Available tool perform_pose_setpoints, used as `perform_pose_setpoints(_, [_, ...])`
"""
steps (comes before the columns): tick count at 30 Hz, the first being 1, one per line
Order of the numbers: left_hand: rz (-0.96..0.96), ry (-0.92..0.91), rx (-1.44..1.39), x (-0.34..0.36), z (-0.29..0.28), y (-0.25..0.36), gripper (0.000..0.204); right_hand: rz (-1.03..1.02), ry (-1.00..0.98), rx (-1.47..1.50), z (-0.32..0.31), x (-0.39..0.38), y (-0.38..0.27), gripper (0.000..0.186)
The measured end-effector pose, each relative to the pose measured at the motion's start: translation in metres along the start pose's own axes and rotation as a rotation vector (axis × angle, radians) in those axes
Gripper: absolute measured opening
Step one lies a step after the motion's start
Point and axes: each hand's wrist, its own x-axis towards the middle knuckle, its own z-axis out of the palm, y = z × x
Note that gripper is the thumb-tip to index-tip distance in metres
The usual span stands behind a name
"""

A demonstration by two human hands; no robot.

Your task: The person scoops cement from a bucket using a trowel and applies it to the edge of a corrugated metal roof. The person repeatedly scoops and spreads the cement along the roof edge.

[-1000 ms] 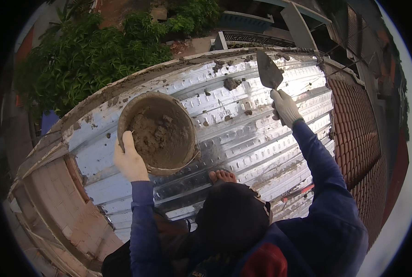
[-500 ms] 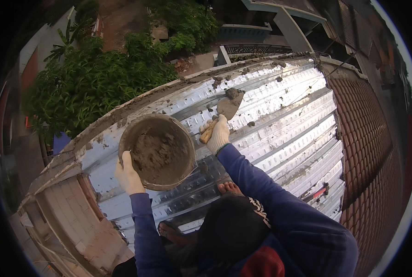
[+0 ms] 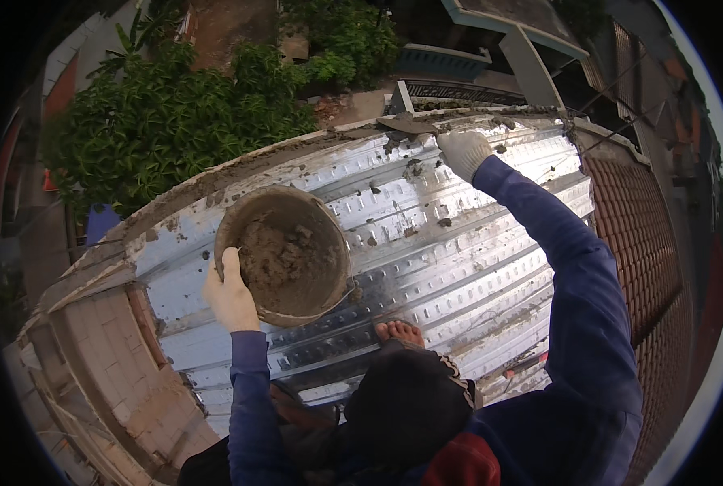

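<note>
My gloved left hand (image 3: 229, 296) is closed on the rim of a bucket (image 3: 331, 263) holding lumpy grey mortar (image 3: 277, 266). My gloved right hand (image 3: 461, 154) is stretched out to the far edge of the metal roofing, closed on a trowel whose blade (image 3: 406, 126) lies at the mortar-smeared edge (image 3: 348, 131). The trowel's handle is hidden by the hand. Small dark clumps of mortar (image 3: 414, 168) are scattered on the ribbed sheet (image 3: 475, 275) around it. My bare foot (image 3: 399, 334) shows on the sheet, below and right of the bucket.
Brown roof tiles (image 3: 633, 243) adjoin the sheet on the right. A bare block wall (image 3: 131, 364) lies lower left. Beyond the roof's edge, lower down, are leafy trees (image 3: 175, 130) and a railing (image 3: 463, 91). Rods (image 3: 620, 130) cross at the upper right.
My right hand with the trowel first swung down and left toward the bucket, then moved up and right to the roof's far edge. My left hand still holds the bucket, which has shifted slightly.
</note>
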Motion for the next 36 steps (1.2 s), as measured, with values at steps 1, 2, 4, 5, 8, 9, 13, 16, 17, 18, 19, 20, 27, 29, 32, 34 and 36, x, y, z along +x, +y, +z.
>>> perform_pose_setpoints(1, [0.0,-0.005,0.011,0.0,0.0,0.0,0.048,-0.035,-0.046,-0.017,-0.004,0.002,0.003,0.032])
perform_pose_setpoints(2, [-0.003,-0.004,0.021,-0.001,-0.001,0.001,0.048,-0.074,-0.09,-0.037,-0.009,0.006,0.004,0.033])
perform_pose_setpoints(4, [0.036,0.009,0.004,-0.003,-0.002,-0.004,0.047,-0.087,-0.139,-0.061,-0.022,0.008,0.012,0.031])
perform_pose_setpoints(5, [0.055,0.023,0.001,-0.003,-0.006,-0.006,0.047,-0.106,-0.145,-0.081,-0.051,0.008,0.008,0.031])
perform_pose_setpoints(8, [0.007,0.048,-0.033,-0.008,0.002,0.001,0.046,-0.001,-0.156,-0.09,-0.094,0.012,0.034,0.04])
perform_pose_setpoints(9, [0.001,0.037,-0.044,-0.008,0.003,0.001,0.046,0.164,-0.2,0.039,-0.094,0.023,0.051,0.046])
perform_pose_setpoints(13, [-0.005,0.014,-0.044,-0.005,0.006,0.0,0.044,0.181,-0.113,0.056,-0.057,0.04,0.098,0.056])
perform_pose_setpoints(16, [-0.016,0.042,-0.033,-0.006,0.002,-0.002,0.042,0.059,-0.034,0.012,-0.025,0.042,0.071,0.052])
perform_pose_setpoints(17, [-0.021,0.053,-0.038,-0.006,0.001,-0.002,0.041,0.027,-0.049,-0.017,-0.026,0.04,0.062,0.05])
perform_pose_setpoints(18, [-0.021,0.06,-0.054,-0.006,0.0,-0.003,0.041,-0.003,-0.061,-0.049,-0.031,0.037,0.057,0.048])
perform_pose_setpoints(19, [-0.021,0.067,-0.071,-0.006,-0.001,-0.004,0.041,-0.032,-0.073,-0.081,-0.038,0.036,0.052,0.047])
perform_pose_setpoints(20, [-0.022,0.066,-0.093,-0.006,0.0,-0.003,0.041,-0.048,-0.084,-0.121,-0.043,0.035,0.054,0.046])
perform_pose_setpoints(27, [-0.035,0.033,-0.04,-0.009,0.008,0.01,0.042,-0.203,-0.126,-0.306,-0.081,0.028,0.061,0.032])
perform_pose_setpoints(29, [-0.034,0.017,-0.027,-0.011,0.011,0.011,0.043,-0.226,-0.09,-0.373,-0.109,0.031,0.057,0.028])
perform_pose_setpoints(32, [-0.045,0.014,-0.066,-0.014,0.015,0.015,0.043,-0.173,0.07,-0.262,-0.12,0.035,0.034,0.028])
perform_pose_setpoints(34, [-0.015,0.001,-0.029,-0.014,0.018,0.016,0.042,-0.174,0.092,-0.2,-0.113,0.045,0.011,0.031])
perform_pose_setpoints(36, [-0.005,-0.009,-0.001,-0.012,0.018,0.019,0.043,-0.17,0.111,-0.141,-0.088,0.054,-0.009,0.035])
